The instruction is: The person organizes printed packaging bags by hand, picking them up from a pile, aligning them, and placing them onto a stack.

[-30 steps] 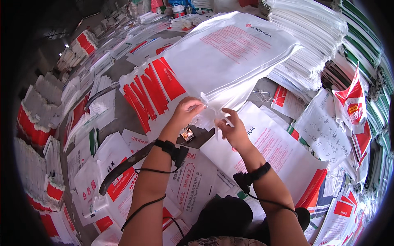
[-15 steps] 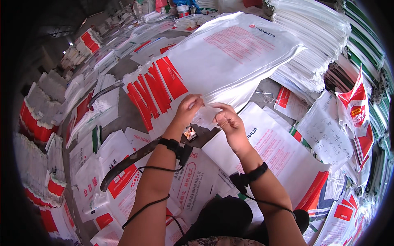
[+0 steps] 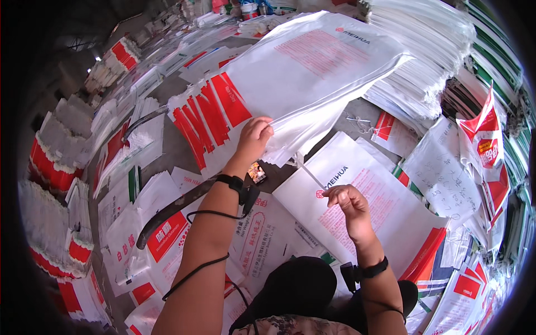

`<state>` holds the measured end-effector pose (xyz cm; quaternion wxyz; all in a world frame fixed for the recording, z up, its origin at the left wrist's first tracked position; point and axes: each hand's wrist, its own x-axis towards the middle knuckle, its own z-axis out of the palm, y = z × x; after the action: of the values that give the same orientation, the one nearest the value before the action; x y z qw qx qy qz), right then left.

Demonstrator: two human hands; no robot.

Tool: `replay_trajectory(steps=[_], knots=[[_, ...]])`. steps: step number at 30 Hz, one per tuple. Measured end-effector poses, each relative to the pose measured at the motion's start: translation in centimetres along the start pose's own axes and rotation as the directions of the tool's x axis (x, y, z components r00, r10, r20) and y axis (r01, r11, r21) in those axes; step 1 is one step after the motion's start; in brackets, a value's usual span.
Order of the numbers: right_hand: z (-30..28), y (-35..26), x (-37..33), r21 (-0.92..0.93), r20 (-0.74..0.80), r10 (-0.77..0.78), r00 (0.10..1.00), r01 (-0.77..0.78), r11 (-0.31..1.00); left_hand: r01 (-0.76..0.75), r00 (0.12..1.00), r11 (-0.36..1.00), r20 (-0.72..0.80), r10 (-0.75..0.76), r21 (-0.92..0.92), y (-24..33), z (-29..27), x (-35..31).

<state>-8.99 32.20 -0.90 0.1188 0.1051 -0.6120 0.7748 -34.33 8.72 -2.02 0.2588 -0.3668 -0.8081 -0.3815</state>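
Right in front of the person, a pile of big white bags [image 3: 301, 72] lies at a slant, just past the hands. Its red ends sit like steps, so each bag's edge shows. The left hand [image 3: 254, 137] is at the near edge of the pile, with its fingers curled in. I cannot tell if they pinch the bags or just press on them. It may be there so the bags do not slide. The right hand [image 3: 352, 209] is closer to the person, with thumb and finger pinching the end of a thin white strip [image 3: 314, 174]. The strip runs straight from the near corner of the pile to those fingers, so it looks pulled tight. Under it lies another white bag [image 3: 385, 209], flat, with its red end near the person. A phone [image 3: 256, 172] with a lit screen sits low beside the left wrist. A tall stack of bags [image 3: 424, 50] stands at the right, out of the way.
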Motion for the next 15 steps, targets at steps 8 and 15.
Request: replay_trajectory(steps=[8,15], knots=[[-0.1,-4.5,1.3,-0.020,-0.049,-0.022,0.999,0.021,1.000,-0.078,0.986,0.994,0.150,0.066,0.071,2.1,-1.2,-1.0],[0.6,-6.6,1.5,-0.105,0.034,0.115,0.993,-0.111,0.988,0.352,0.922,0.931,0.133,-0.362,0.094,4.2,-6.1,1.1]])
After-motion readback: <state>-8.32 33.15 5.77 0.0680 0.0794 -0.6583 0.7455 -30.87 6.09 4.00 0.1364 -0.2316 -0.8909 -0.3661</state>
